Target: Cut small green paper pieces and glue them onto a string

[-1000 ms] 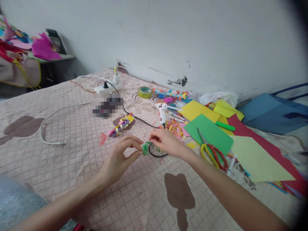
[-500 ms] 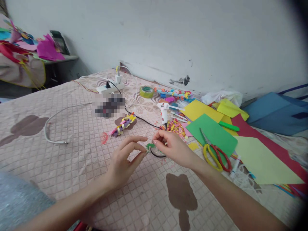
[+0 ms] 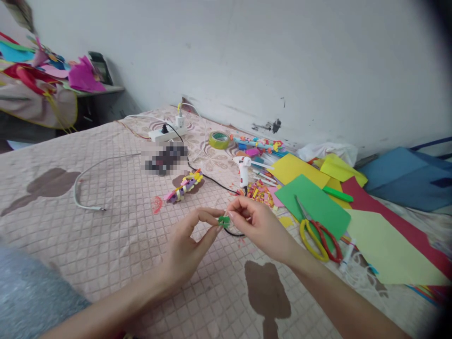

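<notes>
A small green paper piece with a lobed edge is pinched between the thumb and index finger of my left hand. The fingertips of my right hand are closed at its right edge, touching it. Beneath both hands runs the black cord of the white glue gun, which stands just beyond my right hand. Colourful paper scraps lie beside the glue gun. To the left of it rests a purple and yellow decorated strip.
Scissors lie on green paper at the right, among yellow, red and pale sheets. Farther back are a tape roll and a white power strip. A grey cable curves across the left side of the tablecloth.
My left finger and thumb have closed on the green piece, which now shows its lobed shape. My right fingertips have come up against it. The view has shifted slightly.
</notes>
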A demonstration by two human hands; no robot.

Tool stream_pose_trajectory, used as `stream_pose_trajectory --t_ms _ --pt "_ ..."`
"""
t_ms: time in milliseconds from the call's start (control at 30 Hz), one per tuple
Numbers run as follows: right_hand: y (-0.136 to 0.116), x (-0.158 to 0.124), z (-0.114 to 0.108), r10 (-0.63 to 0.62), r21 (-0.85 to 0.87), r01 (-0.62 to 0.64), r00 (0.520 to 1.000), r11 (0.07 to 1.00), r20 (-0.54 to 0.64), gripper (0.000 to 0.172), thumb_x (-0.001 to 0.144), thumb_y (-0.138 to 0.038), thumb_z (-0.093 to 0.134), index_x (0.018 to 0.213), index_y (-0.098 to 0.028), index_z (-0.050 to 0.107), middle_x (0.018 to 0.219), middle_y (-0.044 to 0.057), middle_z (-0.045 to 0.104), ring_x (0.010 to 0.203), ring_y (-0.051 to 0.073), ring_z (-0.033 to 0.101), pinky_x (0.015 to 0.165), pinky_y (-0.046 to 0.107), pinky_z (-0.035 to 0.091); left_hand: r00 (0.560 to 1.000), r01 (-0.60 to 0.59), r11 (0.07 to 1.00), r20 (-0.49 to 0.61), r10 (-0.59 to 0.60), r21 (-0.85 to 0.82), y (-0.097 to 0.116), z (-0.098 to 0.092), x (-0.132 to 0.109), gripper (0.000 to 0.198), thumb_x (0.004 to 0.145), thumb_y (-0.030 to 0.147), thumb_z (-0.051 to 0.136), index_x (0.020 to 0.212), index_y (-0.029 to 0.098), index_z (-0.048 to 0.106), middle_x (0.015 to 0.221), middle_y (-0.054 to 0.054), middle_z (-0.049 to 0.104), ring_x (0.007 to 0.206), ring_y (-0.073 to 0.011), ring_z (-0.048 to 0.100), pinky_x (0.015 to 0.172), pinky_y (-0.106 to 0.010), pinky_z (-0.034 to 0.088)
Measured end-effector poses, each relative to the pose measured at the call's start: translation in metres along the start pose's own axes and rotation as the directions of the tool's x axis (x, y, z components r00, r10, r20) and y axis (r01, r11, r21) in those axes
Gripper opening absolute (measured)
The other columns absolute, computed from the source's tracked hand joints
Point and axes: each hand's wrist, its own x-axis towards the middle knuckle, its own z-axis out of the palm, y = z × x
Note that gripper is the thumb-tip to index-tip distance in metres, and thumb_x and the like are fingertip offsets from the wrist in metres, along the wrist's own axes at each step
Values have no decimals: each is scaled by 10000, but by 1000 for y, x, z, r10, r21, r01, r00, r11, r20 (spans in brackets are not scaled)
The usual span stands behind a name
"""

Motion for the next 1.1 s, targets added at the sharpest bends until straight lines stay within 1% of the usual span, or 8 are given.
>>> stream_pose_trajectory --t_ms 167,367,567,633,700,800,933,1100 --pt "-1 0 0 12 4 -12 1000 1000 4 93 834 -162 479 756 -186 525 640 -36 516 570 98 474 508 206 345 1000 7 1000 -27 -7 -12 0 1 1 84 822 110 579 833 192 564 903 -45 685 860 -174 646 761 -354 541" --pt "-2 -1 0 23 -14 -23 1000 1000 17 91 833 -156 480 764 -184 532 646 -35 508 578 101 465 510 209 343 1000 23 1000 -13 -23 -4 -1 1 0 90 816 106 586 835 191 561 881 -34 676 832 -159 638 739 -327 528" --pt "-2 -1 -1 21 -7 -20 1000 1000 18 96 842 -161 474 765 -183 527 646 -37 503 582 98 463 516 209 343 999 47 998 -16 -48 -41 -2 3 -2 85 823 118 582 843 198 557 876 -29 661 827 -158 624 734 -320 508" --pt "-3 -1 0 24 6 -24 1000 1000 15 96 840 -156 477 760 -182 523 641 -39 496 578 97 458 514 208 341 997 68 996 -19 -70 -53 0 3 -2 84 825 119 580 843 198 557 882 -23 656 849 -154 617 763 -318 496" --pt "-3 -1 0 24 23 -25 1000 999 14 96 840 -152 476 759 -181 519 643 -40 497 580 95 458 513 206 341 993 117 991 -14 -119 -68 1 4 -2 73 835 126 571 841 198 556 888 -17 650 863 -145 608 786 -309 483" --pt "-4 -1 1 28 37 -28 999 999 19 96 845 -156 474 764 -179 520 647 -38 501 584 93 459 511 203 342 982 186 978 -6 -187 -99 3 6 -2 53 842 145 567 833 196 557 874 -9 640 842 -132 599 783 -291 472" --pt "-3 -1 1 28 36 -28 1000 999 12 97 845 -156 476 762 -179 519 647 -40 501 584 90 457 511 201 342 977 212 968 -7 -215 -132 3 7 -1 42 836 157 577 821 194 563 855 -4 637 835 -129 595 776 -277 463" --pt "-1 -1 1 27 44 -28 999 999 19 95 846 -161 475 762 -183 514 644 -42 492 577 90 446 499 201 335 972 228 961 -16 -233 -154 5 7 0 34 832 167 583 811 188 566 844 -10 637 828 -137 595 780 -287 457"
